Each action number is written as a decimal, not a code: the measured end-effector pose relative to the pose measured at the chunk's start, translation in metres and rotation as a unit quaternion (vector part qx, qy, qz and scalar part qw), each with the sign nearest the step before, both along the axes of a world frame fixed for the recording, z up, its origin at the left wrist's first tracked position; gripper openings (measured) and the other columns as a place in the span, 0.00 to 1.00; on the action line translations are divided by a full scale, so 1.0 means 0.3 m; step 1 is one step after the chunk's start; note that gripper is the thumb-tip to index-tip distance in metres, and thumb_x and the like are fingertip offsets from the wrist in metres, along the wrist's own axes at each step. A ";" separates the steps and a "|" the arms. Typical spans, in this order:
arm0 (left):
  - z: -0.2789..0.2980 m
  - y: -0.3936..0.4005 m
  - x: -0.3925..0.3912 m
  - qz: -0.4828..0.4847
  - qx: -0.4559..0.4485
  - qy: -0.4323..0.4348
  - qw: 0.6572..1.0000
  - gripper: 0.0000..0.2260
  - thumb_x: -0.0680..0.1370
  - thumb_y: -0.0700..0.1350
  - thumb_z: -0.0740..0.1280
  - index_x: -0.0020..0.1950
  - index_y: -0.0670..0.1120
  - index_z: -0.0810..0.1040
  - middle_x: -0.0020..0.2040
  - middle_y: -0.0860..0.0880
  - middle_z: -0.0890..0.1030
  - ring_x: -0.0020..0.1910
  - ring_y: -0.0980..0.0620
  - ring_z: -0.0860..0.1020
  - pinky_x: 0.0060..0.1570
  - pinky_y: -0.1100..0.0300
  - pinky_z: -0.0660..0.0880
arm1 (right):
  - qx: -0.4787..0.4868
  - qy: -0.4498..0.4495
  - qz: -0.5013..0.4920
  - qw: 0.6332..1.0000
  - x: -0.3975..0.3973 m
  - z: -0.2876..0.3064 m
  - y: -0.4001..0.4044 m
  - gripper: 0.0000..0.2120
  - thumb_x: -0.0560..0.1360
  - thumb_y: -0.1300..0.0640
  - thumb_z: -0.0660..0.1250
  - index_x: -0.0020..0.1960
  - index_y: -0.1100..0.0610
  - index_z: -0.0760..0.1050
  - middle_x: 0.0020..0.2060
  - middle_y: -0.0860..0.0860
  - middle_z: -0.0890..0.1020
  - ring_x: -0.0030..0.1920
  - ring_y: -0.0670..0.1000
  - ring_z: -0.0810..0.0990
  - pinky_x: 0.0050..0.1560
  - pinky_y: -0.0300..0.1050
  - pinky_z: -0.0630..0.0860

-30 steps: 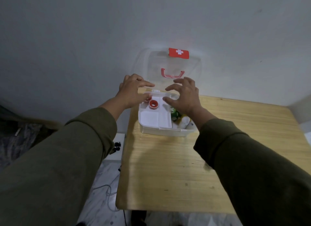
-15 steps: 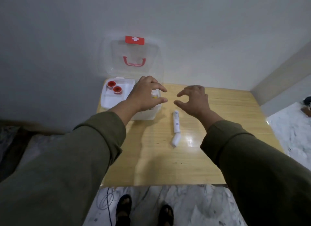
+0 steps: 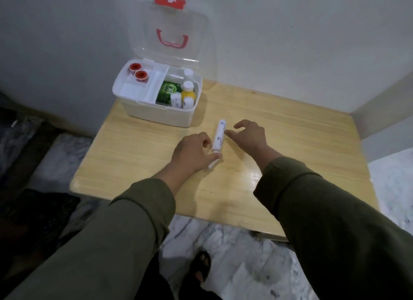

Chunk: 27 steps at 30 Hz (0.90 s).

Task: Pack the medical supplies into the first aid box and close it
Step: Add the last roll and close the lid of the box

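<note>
The first aid box stands open at the table's back left, its clear lid leaning on the wall. Two red-capped rolls lie in its white tray, with a green pack and a yellow bottle beside them. A white tube lies on the table in front of the box. A small white roll lies at its near end. My left hand has curled fingers by the tube's near end and its thumb over the roll. My right hand hovers just right of the tube, fingers spread.
The wooden table sits in a corner, walls behind and to the right. Marble floor and my sandalled foot show below the near edge. Dark clutter lies on the floor at the left.
Both hands left the box and came back toward me to the tube and roll on the table. The view tilted down and the box now shows its contents.
</note>
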<state>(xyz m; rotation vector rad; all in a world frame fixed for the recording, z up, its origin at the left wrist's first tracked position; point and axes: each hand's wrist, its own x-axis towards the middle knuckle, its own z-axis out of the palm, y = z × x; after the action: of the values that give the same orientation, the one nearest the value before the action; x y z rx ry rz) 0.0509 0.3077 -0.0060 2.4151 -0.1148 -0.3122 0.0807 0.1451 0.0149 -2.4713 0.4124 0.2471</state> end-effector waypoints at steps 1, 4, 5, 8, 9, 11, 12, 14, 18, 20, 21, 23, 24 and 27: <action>-0.016 -0.008 -0.011 0.007 0.001 0.011 1.000 0.21 0.67 0.59 0.74 0.53 0.48 0.78 0.49 0.51 0.80 0.49 0.50 0.78 0.50 0.53 0.77 | 0.005 0.007 -0.010 1.000 0.003 -0.011 0.009 0.23 0.72 0.44 0.69 0.59 0.59 0.76 0.58 0.55 0.79 0.62 0.56 0.74 0.56 0.45 0.70; -0.046 -0.023 -0.036 0.015 -0.012 0.038 0.999 0.19 0.68 0.57 0.73 0.52 0.47 0.79 0.49 0.50 0.82 0.47 0.49 0.79 0.48 0.54 0.78 | 0.009 0.048 -0.010 0.999 0.022 -0.041 0.030 0.25 0.70 0.41 0.69 0.52 0.62 0.79 0.50 0.56 0.81 0.54 0.56 0.77 0.47 0.48 0.74; -0.053 -0.024 -0.039 0.019 -0.015 0.046 0.999 0.18 0.68 0.56 0.73 0.52 0.48 0.80 0.49 0.50 0.82 0.47 0.50 0.79 0.47 0.54 0.78 | 0.007 0.059 -0.008 0.998 0.029 -0.048 0.038 0.25 0.69 0.39 0.69 0.49 0.63 0.79 0.44 0.55 0.81 0.49 0.55 0.78 0.39 0.45 0.72; -0.057 -0.008 -0.038 0.035 -0.006 0.047 0.998 0.15 0.69 0.56 0.72 0.50 0.49 0.81 0.48 0.49 0.82 0.47 0.49 0.80 0.48 0.54 0.78 | 0.012 0.079 -0.017 0.997 0.039 -0.062 0.062 0.24 0.68 0.40 0.71 0.48 0.61 0.75 0.39 0.53 0.76 0.42 0.53 0.74 0.28 0.40 0.61; -0.055 0.005 -0.038 0.038 -0.002 0.047 0.998 0.14 0.69 0.55 0.72 0.50 0.49 0.81 0.48 0.49 0.82 0.47 0.49 0.80 0.49 0.53 0.78 | 0.021 0.083 -0.023 0.996 0.043 -0.069 0.068 0.24 0.68 0.42 0.71 0.52 0.61 0.74 0.42 0.54 0.76 0.43 0.53 0.74 0.29 0.39 0.62; -0.047 0.043 -0.038 0.042 0.003 0.050 0.998 0.13 0.70 0.55 0.72 0.50 0.49 0.81 0.48 0.50 0.82 0.48 0.50 0.80 0.50 0.54 0.78 | 0.045 0.096 -0.038 0.994 0.046 -0.069 0.078 0.24 0.69 0.48 0.71 0.57 0.64 0.73 0.47 0.56 0.75 0.47 0.54 0.75 0.38 0.42 0.71; -0.039 0.066 -0.037 0.044 0.003 0.052 0.998 0.13 0.70 0.54 0.72 0.50 0.50 0.81 0.48 0.51 0.82 0.48 0.52 0.80 0.50 0.55 0.78 | 0.058 0.105 -0.044 0.992 0.045 -0.066 0.081 0.23 0.70 0.50 0.71 0.58 0.64 0.72 0.47 0.56 0.75 0.47 0.54 0.75 0.42 0.45 0.73; -0.013 0.118 -0.032 0.049 -0.003 0.052 0.997 0.12 0.70 0.55 0.72 0.49 0.51 0.81 0.46 0.52 0.82 0.46 0.55 0.79 0.48 0.59 0.76 | 0.082 0.118 -0.058 0.988 0.041 -0.053 0.080 0.21 0.70 0.53 0.70 0.57 0.64 0.72 0.45 0.56 0.74 0.46 0.55 0.74 0.44 0.47 0.73; 0.090 0.224 -0.010 0.050 -0.036 0.026 0.998 0.11 0.69 0.53 0.74 0.48 0.51 0.81 0.44 0.54 0.82 0.42 0.59 0.77 0.43 0.67 0.71 | 0.095 0.093 -0.080 0.988 0.054 0.042 0.067 0.13 0.71 0.54 0.69 0.49 0.61 0.70 0.35 0.51 0.71 0.42 0.53 0.74 0.43 0.46 0.72; 0.156 0.273 0.007 0.074 -0.061 -0.008 0.995 0.10 0.70 0.52 0.74 0.46 0.50 0.81 0.43 0.55 0.82 0.41 0.59 0.78 0.42 0.68 0.72 | 0.096 0.067 -0.093 0.989 0.075 0.126 0.064 0.12 0.71 0.55 0.68 0.44 0.61 0.69 0.33 0.51 0.71 0.35 0.51 0.73 0.42 0.46 0.72; 0.188 0.296 0.020 0.095 -0.073 -0.027 0.992 0.09 0.70 0.52 0.74 0.46 0.49 0.81 0.43 0.54 0.82 0.41 0.57 0.79 0.43 0.66 0.73 | 0.093 0.052 -0.096 0.990 0.088 0.168 0.066 0.11 0.71 0.55 0.68 0.42 0.61 0.69 0.33 0.51 0.71 0.33 0.49 0.71 0.41 0.45 0.71; 0.251 0.341 0.053 0.140 -0.083 -0.064 0.985 0.08 0.70 0.52 0.74 0.45 0.50 0.81 0.42 0.53 0.82 0.40 0.55 0.79 0.46 0.63 0.73 | 0.089 0.025 -0.097 0.991 0.116 0.248 0.083 0.09 0.70 0.56 0.68 0.41 0.60 0.69 0.33 0.51 0.71 0.33 0.49 0.71 0.42 0.45 0.72; 0.281 0.366 0.075 0.159 -0.078 -0.079 0.981 0.09 0.71 0.52 0.73 0.46 0.49 0.81 0.42 0.53 0.81 0.41 0.54 0.78 0.46 0.63 0.72 | 0.089 0.012 -0.097 0.991 0.130 0.284 0.102 0.09 0.70 0.56 0.68 0.42 0.60 0.69 0.33 0.51 0.71 0.35 0.50 0.73 0.43 0.45 0.72; 0.342 0.438 0.152 0.208 -0.047 -0.096 0.972 0.13 0.73 0.51 0.71 0.52 0.46 0.82 0.47 0.48 0.83 0.48 0.51 0.79 0.50 0.63 0.70 | 0.096 -0.009 -0.088 0.991 0.174 0.362 0.188 0.11 0.69 0.54 0.69 0.43 0.59 0.70 0.33 0.51 0.72 0.43 0.53 0.76 0.45 0.46 0.73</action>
<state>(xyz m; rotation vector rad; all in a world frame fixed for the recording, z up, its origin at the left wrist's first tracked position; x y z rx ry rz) 0.0965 0.4392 0.0966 2.2986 0.2826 0.1167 0.1329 0.2015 0.1235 -2.2327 0.5683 0.1819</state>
